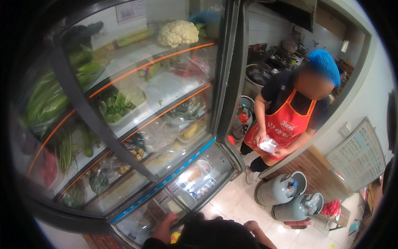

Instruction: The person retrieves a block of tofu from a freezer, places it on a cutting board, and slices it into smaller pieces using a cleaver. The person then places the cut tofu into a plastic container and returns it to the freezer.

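My left hand point(169, 218) is at the front edge of the low glass-topped chest section point(202, 202) of a display fridge. Its fingers are curled, and I cannot tell whether it touches the edge or holds anything. Beyond that hand, a plastic tub with a pale block point(174, 205) lies under the glass. By my right side hangs my right hand point(251, 226), fingers bent and their inner side hidden. Upright glass doors rise above the chest section. Behind them are a cauliflower point(178, 33), a tray of green leaves point(119, 107) and bagged leafy vegetables point(49, 99).
A person in a red apron point(283, 124) stands in the kitchen doorway, holding crumpled white material point(268, 145). Two grey gas cylinders point(273, 190) point(292, 208) stand on the tiled floor point(231, 204) to the right. A whiteboard with writing point(357, 155) leans by the wall.
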`<state>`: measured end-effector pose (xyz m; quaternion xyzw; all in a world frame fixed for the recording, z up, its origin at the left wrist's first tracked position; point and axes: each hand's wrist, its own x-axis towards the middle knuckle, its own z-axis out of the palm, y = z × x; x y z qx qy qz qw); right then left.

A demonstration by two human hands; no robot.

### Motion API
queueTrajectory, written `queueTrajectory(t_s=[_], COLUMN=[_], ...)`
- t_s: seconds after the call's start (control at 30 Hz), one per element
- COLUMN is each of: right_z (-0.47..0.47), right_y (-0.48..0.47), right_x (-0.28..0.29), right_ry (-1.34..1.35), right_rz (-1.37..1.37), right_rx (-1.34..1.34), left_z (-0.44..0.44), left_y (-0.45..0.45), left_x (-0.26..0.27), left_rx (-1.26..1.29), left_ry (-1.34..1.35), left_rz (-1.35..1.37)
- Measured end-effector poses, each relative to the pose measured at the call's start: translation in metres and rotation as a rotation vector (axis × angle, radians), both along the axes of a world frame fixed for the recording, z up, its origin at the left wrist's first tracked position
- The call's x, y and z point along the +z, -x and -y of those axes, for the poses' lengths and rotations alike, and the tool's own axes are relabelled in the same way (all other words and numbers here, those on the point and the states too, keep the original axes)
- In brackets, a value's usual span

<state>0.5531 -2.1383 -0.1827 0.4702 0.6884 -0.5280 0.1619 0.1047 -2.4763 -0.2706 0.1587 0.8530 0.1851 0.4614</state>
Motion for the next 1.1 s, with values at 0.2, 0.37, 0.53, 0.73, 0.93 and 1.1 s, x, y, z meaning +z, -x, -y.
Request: queueTrajectory(t_s=[0.2,0.37,0.53,0.73,0.93,1.1], right_z=[0.000,0.002,0.015,0.033,0.033,0.003], right_y=[0.040,0.046,0.059,0.037,0.022,0.008], right_x=[0.039,0.025,0.018,0.006,0.002,0.007], right_ry=[0.102,0.058,0.067,-0.036,-0.117,-0.043], right_rz=[0.155,0.073,0.075,0.134,0.137,0.203], right_rx=[-0.193,-0.222,-0.217,-0.155,-0.324,-0.459], left_z=[-0.027,-0.050,-0.035,-0.054,-0.117,-0.197], left_y=[-0.009,0.002,0.035,0.039,0.041,0.047], left_x=[0.011,0.020,-0.003,-0.004,-0.012,-0.018], left_rx=[0.126,0.300,0.124,0.090,-0.083,-0.230], left_ry=[-0.128,-0.299,-0.256,-0.303,-0.316,-0.299], left_rz=[0.097,0.258,0.154,0.286,0.228,0.099])
